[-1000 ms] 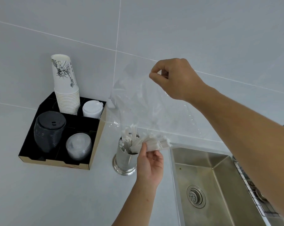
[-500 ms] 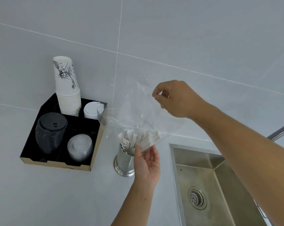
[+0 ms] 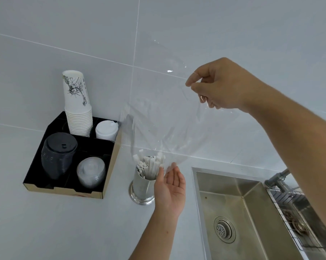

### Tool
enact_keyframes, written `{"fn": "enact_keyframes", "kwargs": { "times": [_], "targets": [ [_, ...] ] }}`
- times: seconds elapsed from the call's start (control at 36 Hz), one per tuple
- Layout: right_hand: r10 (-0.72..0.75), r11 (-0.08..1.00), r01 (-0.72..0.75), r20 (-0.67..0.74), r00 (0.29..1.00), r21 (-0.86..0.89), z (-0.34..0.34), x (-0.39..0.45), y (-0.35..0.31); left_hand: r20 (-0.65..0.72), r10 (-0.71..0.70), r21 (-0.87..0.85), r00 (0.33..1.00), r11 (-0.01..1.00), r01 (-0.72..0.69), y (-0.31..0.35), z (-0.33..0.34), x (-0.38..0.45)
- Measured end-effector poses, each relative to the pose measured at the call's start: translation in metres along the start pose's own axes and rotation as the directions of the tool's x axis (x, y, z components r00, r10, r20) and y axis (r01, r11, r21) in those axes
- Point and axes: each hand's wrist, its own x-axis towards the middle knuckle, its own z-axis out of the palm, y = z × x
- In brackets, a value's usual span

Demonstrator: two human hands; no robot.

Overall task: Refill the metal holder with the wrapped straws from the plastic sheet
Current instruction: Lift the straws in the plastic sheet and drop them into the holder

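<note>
Metal holder [image 3: 143, 186] stands upright on the counter [image 3: 64, 222], near the back wall, between the black tray [image 3: 109, 166] and the sink [image 3: 233, 212]; wrapped straws [image 3: 149, 165] packed upright in it, white paper ends poking above the rim, some tilted. Plastic sheet [image 3: 167, 119] hangs clear and crumpled above the holder, lower end draped down over the straw tops; cannot tell whether any straws are left inside it.

Right hand [image 3: 220, 85] raised above and to the right of the holder, thumb and forefinger pinched on the sheet's upper edge, other fingers curled in. Left hand [image 3: 170, 188] just right of the holder, palm up and facing it, fingers spread loosely and gripping nothing; fingertips [image 3: 174, 166] at the sheet's lower fold, thumb beside the straw tops; contact with the holder itself can't be made out.

Tray sits toward the counter's left, back edge against the wall; back compartments: stack of paper cups [image 3: 77, 106] with a dark print, stack of white lids [image 3: 106, 130]; front compartments: stack of black lids [image 3: 59, 156], stack of clear lids [image 3: 91, 172]. Sink set into the counter's right side, drain [image 3: 224, 229] in its floor; wire rack [image 3: 297, 212] along its right edge, pipe [image 3: 278, 177] at its back right corner.
</note>
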Motion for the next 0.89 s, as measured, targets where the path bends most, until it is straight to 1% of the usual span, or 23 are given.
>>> {"fn": "enact_keyframes", "kwargs": {
  "times": [0.11, 0.31, 0.5, 0.72, 0.89],
  "targets": [
    [0.002, 1.0, -0.002, -0.032, 0.999, -0.007, -0.009, -0.009, 0.006, -0.008, 0.013, 0.043, 1.0, 0.999, -0.013, -0.005, 0.001, -0.002],
    [0.037, 0.999, -0.032, -0.108, 0.993, 0.04, -0.029, -0.03, 0.017, -0.026, 0.044, 0.144, 0.999, 0.989, -0.04, -0.014, 0.006, -0.009],
    [0.071, 0.99, -0.042, -0.223, 0.972, 0.132, -0.055, -0.061, 0.034, -0.021, 0.06, 0.213, 0.998, 0.976, -0.055, -0.024, 0.013, -0.02],
    [0.083, 0.981, -0.008, -0.386, 0.919, 0.192, -0.082, -0.104, 0.062, 0.028, 0.107, 0.368, 0.994, 0.923, -0.11, -0.039, 0.02, -0.034],
    [0.095, 0.977, 0.008, -0.472, 0.876, 0.212, -0.087, -0.124, 0.076, 0.081, 0.189, 0.457, 0.979, 0.866, -0.204, -0.033, 0.021, -0.041]
  ]
}}
